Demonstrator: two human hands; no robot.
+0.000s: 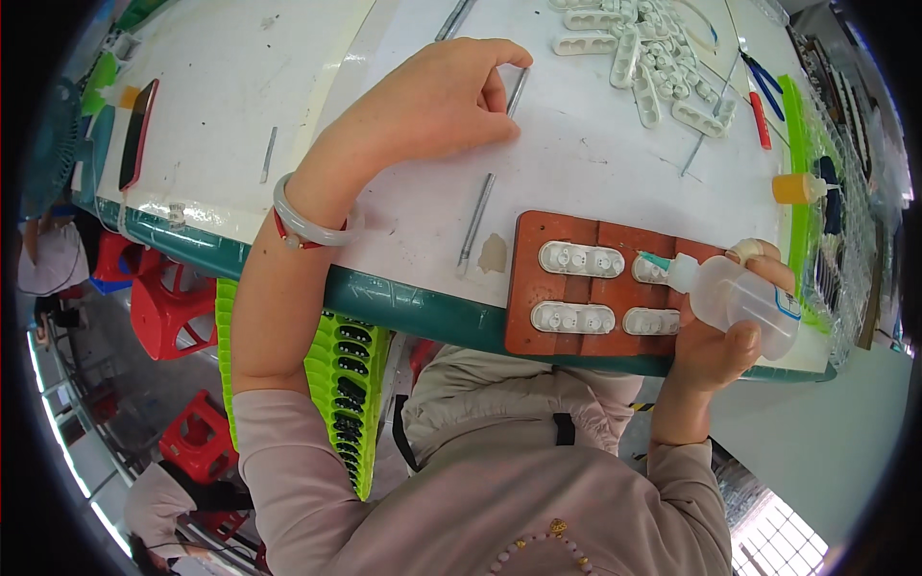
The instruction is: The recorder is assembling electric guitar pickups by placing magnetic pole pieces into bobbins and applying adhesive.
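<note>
My right hand (pixel 713 353) grips a clear plastic squeeze bottle (pixel 732 296), tilted to the left. The bottle's thin green nozzle tip lies over a white piece (pixel 645 272) in the reddish-brown block (pixel 591 287). Several such rounded white pieces with circular recesses sit in that block, among them an upper left one (pixel 581 259) and a lower left one (pixel 573 318). My left hand (pixel 447 101) is farther up the table, index finger and thumb apart, other fingers curled. A grey metal rod (pixel 520 91) lies beside its fingertips; whether they touch it is unclear.
Loose white pieces (pixel 653 58) are heaped at the far right. Nearby are blue-handled pliers (pixel 764 77), a red tool (pixel 760 120) and a yellow bottle (pixel 797 188). More rods (pixel 477 223) lie about. A phone (pixel 139 134) rests at left; a green tray (pixel 357 384) is below the edge.
</note>
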